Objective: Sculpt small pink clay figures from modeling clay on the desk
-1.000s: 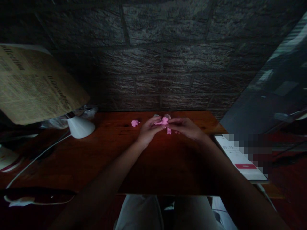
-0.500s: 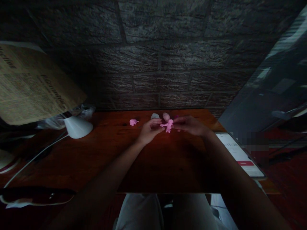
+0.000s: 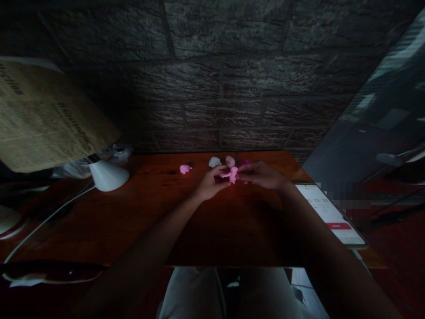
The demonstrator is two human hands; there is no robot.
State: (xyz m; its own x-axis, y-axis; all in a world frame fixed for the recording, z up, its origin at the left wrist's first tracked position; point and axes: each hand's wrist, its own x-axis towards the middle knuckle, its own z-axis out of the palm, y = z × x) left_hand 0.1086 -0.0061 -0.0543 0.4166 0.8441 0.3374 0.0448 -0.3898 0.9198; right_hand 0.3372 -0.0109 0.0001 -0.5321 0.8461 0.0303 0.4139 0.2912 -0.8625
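A small pink figure with stubby limbs, soft and clay-like in look, is held just above the wooden table. My right hand pinches its right side between thumb and fingers. From the left, my left hand curls round its other side, the thumb low and the fingers at a limb; exact contact is hard to see in the dim light. Behind the figure lie a pale pink lump and a whitish lump. A magenta piece is partly covered by my right hand. Another pink lump rests further left.
A white lamp base with a newsprint-patterned shade and a cord stands at the left. A lit phone lies at the right edge of the wooden table. A brick-patterned wall rises behind.
The pink figure has been turned more upright between my hands. My left hand has shifted slightly, uncovering the whitish lump behind. The view has moved a little.
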